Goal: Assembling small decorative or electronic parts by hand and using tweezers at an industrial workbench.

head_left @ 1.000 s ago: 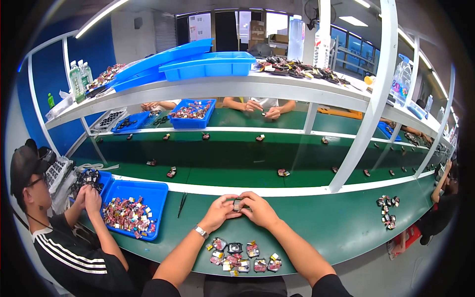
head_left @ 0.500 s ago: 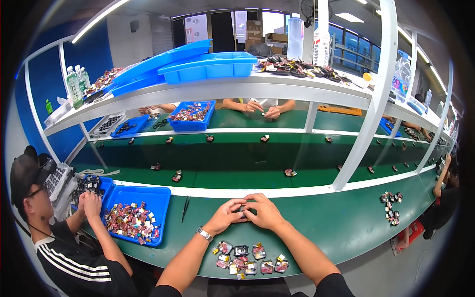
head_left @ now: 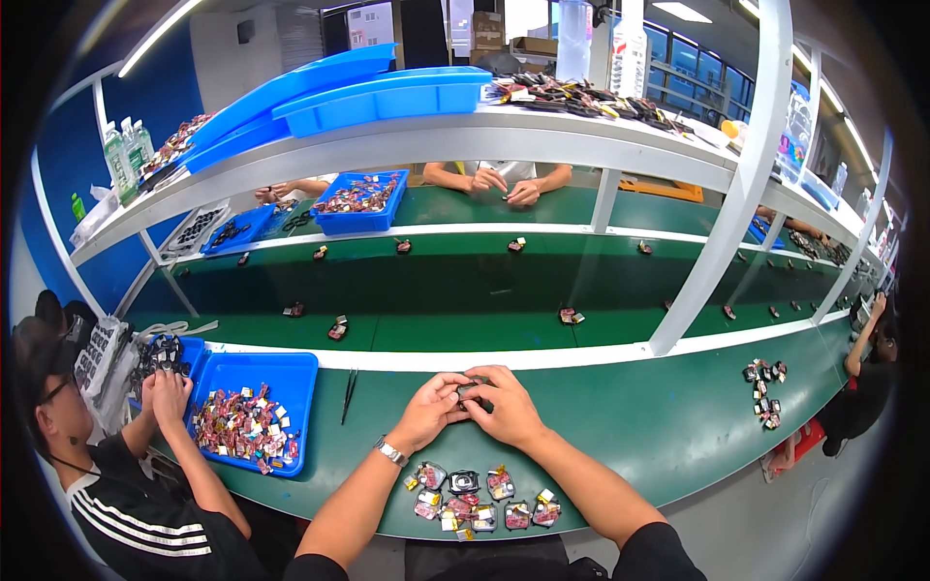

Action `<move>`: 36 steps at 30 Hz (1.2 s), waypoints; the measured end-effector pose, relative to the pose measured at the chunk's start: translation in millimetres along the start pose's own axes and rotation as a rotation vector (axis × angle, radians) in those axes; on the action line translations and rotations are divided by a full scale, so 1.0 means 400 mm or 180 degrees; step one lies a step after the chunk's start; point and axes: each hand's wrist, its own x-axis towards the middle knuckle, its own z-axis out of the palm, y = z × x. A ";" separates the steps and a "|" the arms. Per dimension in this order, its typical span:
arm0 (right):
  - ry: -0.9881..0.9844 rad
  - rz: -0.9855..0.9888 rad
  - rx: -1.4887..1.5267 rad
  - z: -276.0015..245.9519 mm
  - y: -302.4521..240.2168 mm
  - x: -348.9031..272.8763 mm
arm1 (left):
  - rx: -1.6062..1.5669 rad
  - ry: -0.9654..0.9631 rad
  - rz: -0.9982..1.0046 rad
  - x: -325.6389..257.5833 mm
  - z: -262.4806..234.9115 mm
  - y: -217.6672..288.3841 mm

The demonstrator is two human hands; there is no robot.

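Observation:
Above the green worktop, my left hand [head_left: 429,412] and my right hand [head_left: 509,412] meet, fingers closed round a small dark plastic part [head_left: 472,391]. The fingers cover most of it, so its full shape is hidden. A watch with a metal band [head_left: 391,452] is on my left wrist. Between my forearms, near the table's front edge, lies a group of small electronic assemblies [head_left: 517,514] with dark casings, red circuit parts and yellow-and-white pieces. One black casing [head_left: 465,481] among them shows a pale round shape. Black tweezers [head_left: 349,397] lie left of my hands.
A blue tray [head_left: 312,416] of small red-and-white parts stands left, beside a seated co-worker [head_left: 126,484]. More assemblies [head_left: 765,392] lie at right. Beyond a white rail [head_left: 436,361], spaced assemblies [head_left: 572,317] sit on a green belt. A white upright [head_left: 722,194] supports the shelf.
The whole view has shifted slightly. My fingers have changed their hold, and more of the dark part shows between them. The co-worker at left keeps both hands together.

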 end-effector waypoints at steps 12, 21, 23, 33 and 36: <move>0.0217 0.0096 0.0205 0.008 0.008 -0.008 | -0.0078 0.0079 0.0091 0.005 0.013 0.000; 0.0115 0.0228 0.0428 0.021 0.027 -0.006 | -0.0153 0.0096 0.0079 0.008 -0.001 -0.005; 0.0138 0.0097 0.0421 0.023 0.011 0.000 | -0.0084 0.0119 0.0258 0.004 0.002 -0.008; 0.0030 0.0090 0.0455 0.008 0.004 0.005 | -0.0188 0.0157 0.0378 0.006 0.014 -0.008; 0.0292 0.0066 0.0087 0.006 0.008 0.006 | -0.0237 0.0255 0.0403 0.011 0.020 -0.009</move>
